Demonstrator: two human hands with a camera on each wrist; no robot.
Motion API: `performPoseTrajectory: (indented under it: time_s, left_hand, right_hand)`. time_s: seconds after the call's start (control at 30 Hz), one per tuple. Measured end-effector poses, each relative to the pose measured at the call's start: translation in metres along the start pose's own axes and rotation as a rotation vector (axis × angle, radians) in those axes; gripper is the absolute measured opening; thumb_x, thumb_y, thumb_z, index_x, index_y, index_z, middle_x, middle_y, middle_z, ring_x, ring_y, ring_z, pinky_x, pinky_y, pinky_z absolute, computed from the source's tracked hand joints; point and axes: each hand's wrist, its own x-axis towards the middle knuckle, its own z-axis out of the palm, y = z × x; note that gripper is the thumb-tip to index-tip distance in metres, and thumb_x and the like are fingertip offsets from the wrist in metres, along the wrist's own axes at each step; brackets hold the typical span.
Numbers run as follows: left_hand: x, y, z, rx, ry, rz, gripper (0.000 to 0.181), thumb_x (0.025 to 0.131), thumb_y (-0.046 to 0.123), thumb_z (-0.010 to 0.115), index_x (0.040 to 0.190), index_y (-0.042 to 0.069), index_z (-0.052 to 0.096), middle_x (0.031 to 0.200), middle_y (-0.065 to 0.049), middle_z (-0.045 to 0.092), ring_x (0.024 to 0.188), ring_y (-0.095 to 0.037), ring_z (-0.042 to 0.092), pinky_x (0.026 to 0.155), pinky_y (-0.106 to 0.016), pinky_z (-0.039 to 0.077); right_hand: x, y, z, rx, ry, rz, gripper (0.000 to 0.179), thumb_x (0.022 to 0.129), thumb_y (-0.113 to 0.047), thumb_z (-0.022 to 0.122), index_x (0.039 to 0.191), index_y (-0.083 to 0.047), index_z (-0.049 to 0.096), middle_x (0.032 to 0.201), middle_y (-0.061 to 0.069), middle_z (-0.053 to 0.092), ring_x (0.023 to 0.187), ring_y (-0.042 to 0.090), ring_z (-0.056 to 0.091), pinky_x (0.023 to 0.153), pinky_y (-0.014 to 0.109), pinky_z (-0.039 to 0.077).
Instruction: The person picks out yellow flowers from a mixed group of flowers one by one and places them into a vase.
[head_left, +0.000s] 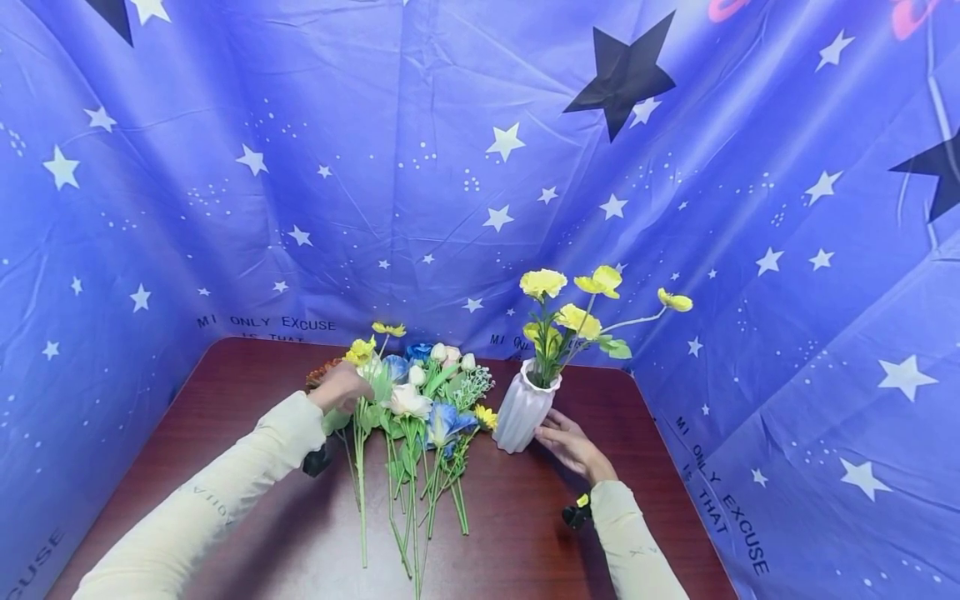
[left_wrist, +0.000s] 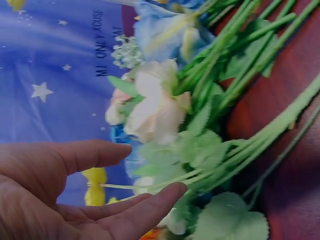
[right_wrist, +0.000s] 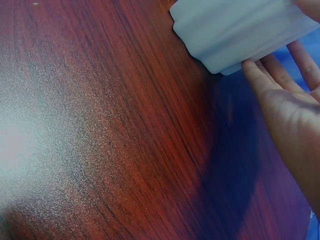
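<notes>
Wood-grained tabletop [head_left: 532, 533]. At two o'clock, right hand [head_left: 572, 446] clasps vase [head_left: 519, 417], presumably steadying it; at eleven, left hand [head_left: 343, 388], grip parted, hovers by flower stems [head_left: 362, 471].

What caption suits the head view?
Left hand at loose flowers, right hand touching a vase of yellow blooms.

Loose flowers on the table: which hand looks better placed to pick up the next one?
Left, most likely: the left hand is at the loose flowers, thumb and fingers parted near the stems, while the right hand is occupied holding the white vase.
</notes>
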Motion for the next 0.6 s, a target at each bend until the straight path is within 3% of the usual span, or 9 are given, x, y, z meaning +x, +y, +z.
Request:
performPoseTrajectory:
  time_s: [0.13, 0.33, 0.6]
  left_hand:
    - [0.0, -0.006, 0.004, 0.061, 0.018, -0.024, 0.039, 0.082, 0.009, 0.075, 0.11, -0.014, 0.061, 0.082, -0.022, 0.07, 0.068, -0.029, 0.071, 0.075, -0.04, 0.066]
    - [0.003, -0.009, 0.008, 0.015, 0.021, -0.085, 0.056, 0.084, 0.006, 0.076, 0.128, -0.02, 0.052, 0.097, -0.03, 0.069, 0.087, -0.038, 0.074, 0.074, -0.038, 0.066]
    - [0.003, -0.016, 0.012, 0.037, 0.003, -0.054, 0.038, 0.081, 0.001, 0.074, 0.11, -0.019, 0.059, 0.104, -0.034, 0.068, 0.076, -0.038, 0.075, 0.069, -0.039, 0.067]
  right_hand:
    - [0.001, 0.0, 0.0, -0.018, -0.002, -0.004, 0.075, 0.099, 0.011, 0.046, 0.158, 0.01, -0.002, 0.147, 0.02, 0.038, 0.118, 0.005, 0.058, 0.106, 0.019, 0.05]
    - [0.001, 0.0, 0.0, -0.042, 0.0, -0.005, 0.076, 0.1, 0.01, 0.046, 0.157, 0.011, -0.003, 0.148, 0.021, 0.037, 0.118, 0.004, 0.058, 0.105, 0.018, 0.05]
    - [-0.001, -0.001, 0.001, -0.036, -0.011, -0.01, 0.079, 0.1, 0.007, 0.051, 0.157, 0.012, -0.004, 0.149, 0.022, 0.037, 0.118, 0.004, 0.058, 0.107, 0.019, 0.049]
